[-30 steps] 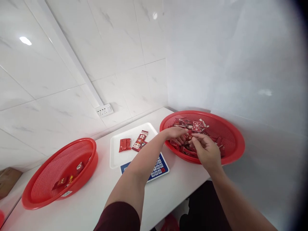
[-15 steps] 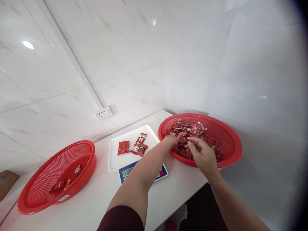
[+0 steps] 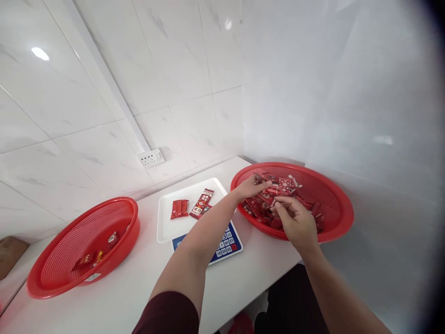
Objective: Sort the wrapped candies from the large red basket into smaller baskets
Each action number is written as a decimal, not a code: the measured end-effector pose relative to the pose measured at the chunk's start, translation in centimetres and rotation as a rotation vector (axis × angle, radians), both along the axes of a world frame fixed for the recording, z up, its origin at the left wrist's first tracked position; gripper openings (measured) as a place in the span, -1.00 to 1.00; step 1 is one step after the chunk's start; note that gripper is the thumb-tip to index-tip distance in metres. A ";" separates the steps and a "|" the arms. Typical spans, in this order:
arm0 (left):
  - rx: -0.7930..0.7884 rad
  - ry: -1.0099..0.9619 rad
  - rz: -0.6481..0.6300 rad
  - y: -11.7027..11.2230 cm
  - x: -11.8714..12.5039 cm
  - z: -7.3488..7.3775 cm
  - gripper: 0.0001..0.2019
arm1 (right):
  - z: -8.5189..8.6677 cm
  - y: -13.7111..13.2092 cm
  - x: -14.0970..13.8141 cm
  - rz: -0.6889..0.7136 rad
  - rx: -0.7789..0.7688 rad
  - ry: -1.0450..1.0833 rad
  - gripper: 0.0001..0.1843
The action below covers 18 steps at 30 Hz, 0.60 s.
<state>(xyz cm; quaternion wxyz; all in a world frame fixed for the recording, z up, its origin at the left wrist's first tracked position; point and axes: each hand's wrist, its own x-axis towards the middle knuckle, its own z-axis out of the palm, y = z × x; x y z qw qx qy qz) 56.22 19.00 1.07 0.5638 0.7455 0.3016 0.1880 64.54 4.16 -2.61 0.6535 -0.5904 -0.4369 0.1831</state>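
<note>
On the right, a red plastic basket [image 3: 332, 204] with perforated walls holds a heap of small red wrapped snack packets [image 3: 259, 206]. My left hand [image 3: 251, 187] reaches over the heap's left part, thumb and fingers apart, fingertips partly hidden among the wrappers. Over the front of the heap, my right hand [image 3: 297, 220] has its thumb and forefinger pinched together at the edge of a small red packet [image 3: 273, 203]. Beside the basket, a digital scale [image 3: 227, 243] carries a white tray [image 3: 168, 227]. A red packet [image 3: 179, 208] and a longer printed packet [image 3: 200, 204] lie on it.
Another red basket [image 3: 45, 264] stands at the left with a few packets [image 3: 85, 260] inside. A brown box [image 3: 12, 255] sits at the far left. Behind the white table [image 3: 149, 287] are a tiled wall and a socket [image 3: 152, 158].
My left hand has moved up and back across the heap, its fingers spreading apart. My right hand stays over the front of the heap, still pinched. More of the scale's keypad shows.
</note>
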 end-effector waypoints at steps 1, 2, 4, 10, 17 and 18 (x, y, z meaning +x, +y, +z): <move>-0.023 -0.015 -0.006 -0.2 0.2 0.1 -0.47 | 0.0 0.0 0.0 -0.004 -0.003 -0.009 -0.68; -0.037 -0.014 -0.022 -0.4 0.3 0.1 -0.48 | 0.0 0.0 0.0 -0.009 -0.002 -0.018 -0.68; -0.051 -0.002 -0.066 -0.7 0.5 0.0 -0.51 | 0.0 -0.1 0.0 -0.011 0.010 -0.031 -0.68; 0.032 0.114 -0.095 -0.6 0.7 -1.5 -0.74 | 0.0 -0.3 0.0 0.003 -0.002 -0.054 -0.69; 0.101 0.162 0.016 0.2 0.3 -2.0 -0.68 | 0.1 -0.2 0.0 0.001 0.000 -0.035 -0.68; 0.107 0.157 0.025 0.0 0.1 -1.7 -0.68 | 0.1 -0.2 0.0 -0.002 0.000 -0.035 -0.68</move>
